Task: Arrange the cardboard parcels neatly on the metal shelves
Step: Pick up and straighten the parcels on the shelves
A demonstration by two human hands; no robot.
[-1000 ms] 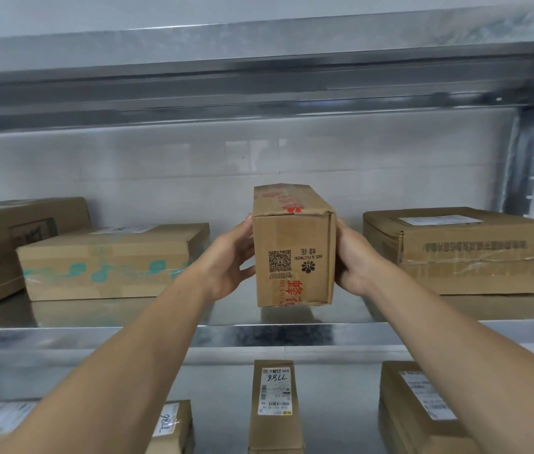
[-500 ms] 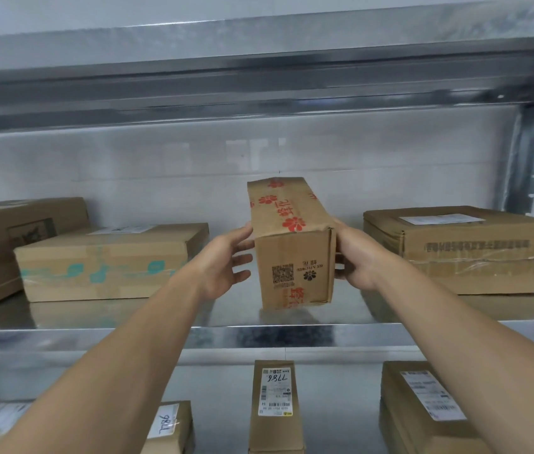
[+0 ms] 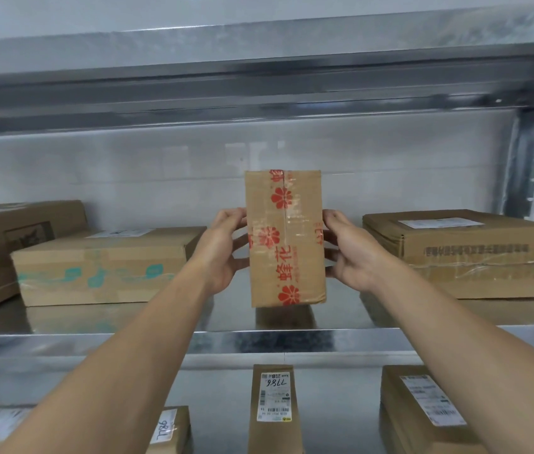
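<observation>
A narrow cardboard parcel (image 3: 286, 237) with red flower tape stands on end in the middle of the metal shelf (image 3: 259, 339), its taped face turned toward me. My left hand (image 3: 223, 253) grips its left side, thumb on the front edge. My right hand (image 3: 354, 253) grips its right side the same way. The parcel's bottom edge sits at the shelf surface; I cannot tell whether it touches.
On the same shelf a flat parcel with teal tape (image 3: 101, 267) and a larger box (image 3: 6, 244) lie to the left, and a wide flat parcel (image 3: 462, 253) to the right. The shelf below holds several labelled parcels (image 3: 275, 407). Another shelf (image 3: 259, 86) hangs low overhead.
Both hands have tipped the parcel from lying lengthwise to standing on end. Its QR-code end has gone down out of sight and the taped face now points at me.
</observation>
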